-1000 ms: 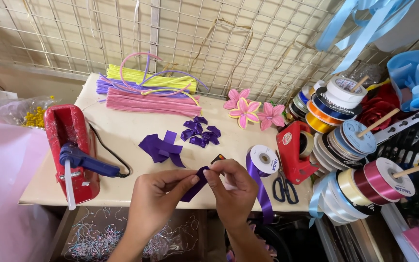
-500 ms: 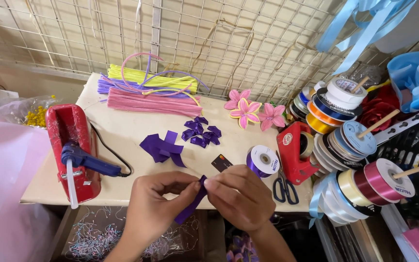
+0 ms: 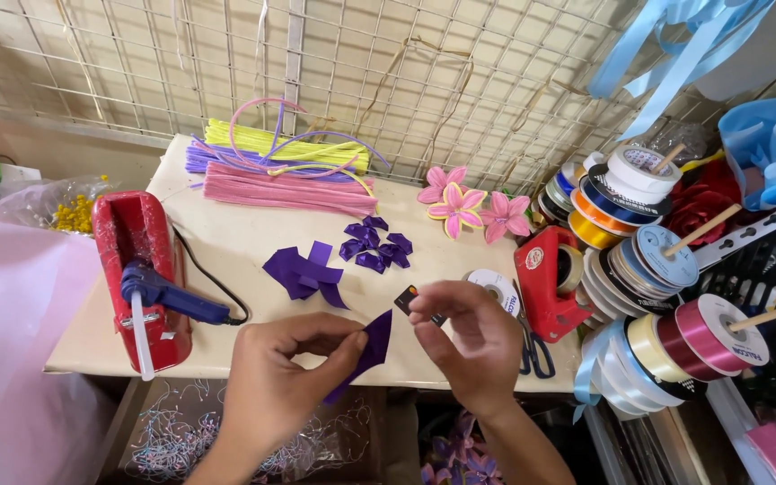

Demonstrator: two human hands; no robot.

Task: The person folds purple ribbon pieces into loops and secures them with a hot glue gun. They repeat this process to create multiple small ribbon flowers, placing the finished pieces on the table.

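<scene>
Purple ribbon piece (image 3: pixel 370 346) between left hand (image 3: pixel 285 377) fingertips.

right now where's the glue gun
In the head view the blue glue gun lies at the table's left end, on a red tray, left of the cut purple ribbon pieces and beyond the left hand.

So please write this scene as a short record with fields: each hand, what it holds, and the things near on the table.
left hand: left hand pinches a folded purple ribbon piece between thumb and fingers
right hand: right hand holds a small dark lighter, fingers curled
table: cream tabletop
left of hands: blue glue gun on a red stand
behind hands: cut purple ribbon pieces, pink ribbon flowers, pink pipe cleaners
right of hands: red tape dispenser, black scissors
</scene>
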